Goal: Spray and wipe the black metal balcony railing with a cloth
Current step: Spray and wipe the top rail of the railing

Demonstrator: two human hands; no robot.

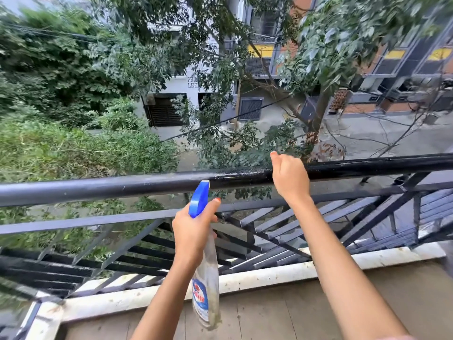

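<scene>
**Black metal balcony railing, spray bottle up at the top bar**

Black metal balcony railing (269, 207) runs right across, 9 o'clock to 3 o'clock, with slanted slats under its round top bar (122, 186). Beyond it, from 9 round to 1 o'clock, it's all leafy green trees (73, 69), with a grey street (392, 133) at 2 o'clock. The tan plank floor (269, 315) fills 5 to 6 o'clock, edged by a white stone kerb (269, 273) at the railing's foot.

The clear plastic spray bottle (207, 278) with a blue and red label hangs upright near 6 o'clock. The left hand (191, 231) is wrapped round its neck, one finger hooked at the front of the blue trigger head (199, 200), whose nozzle sits right against the top bar.

The right hand (289, 177) is at 2 o'clock from that nozzle, lying on the top bar, back of the hand towards the camera, fingers curled out of sight, thumb poking up. Can't tell if it's pinching anything.

Between nozzle and right hand the bar has whitish wet streaks (232, 173).
</scene>
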